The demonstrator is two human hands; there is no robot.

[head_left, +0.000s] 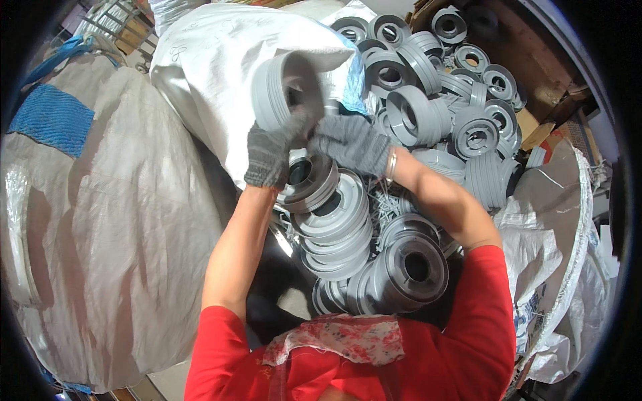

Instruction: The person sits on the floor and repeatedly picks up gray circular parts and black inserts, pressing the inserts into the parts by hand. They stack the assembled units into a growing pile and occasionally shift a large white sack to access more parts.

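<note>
Ring [267, 93] at upper centre is being gripped by the left hand [269, 152]; right hand [354, 144] is hovering close, hold unclear.

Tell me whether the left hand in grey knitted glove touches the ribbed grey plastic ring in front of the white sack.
Touching. The head view shows the left hand meeting the lower edge of the ring with no gap.

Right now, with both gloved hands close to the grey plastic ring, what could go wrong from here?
The grey flanged plastic ring may slip: it is blurred, and whether the left hand or right hand grips it firmly is unclear. The exposed metal bangle on the right forearm could catch a rim. In the loose heap of rings, pieces lie at many angles, so a bump from that arm could make some slide.
</note>
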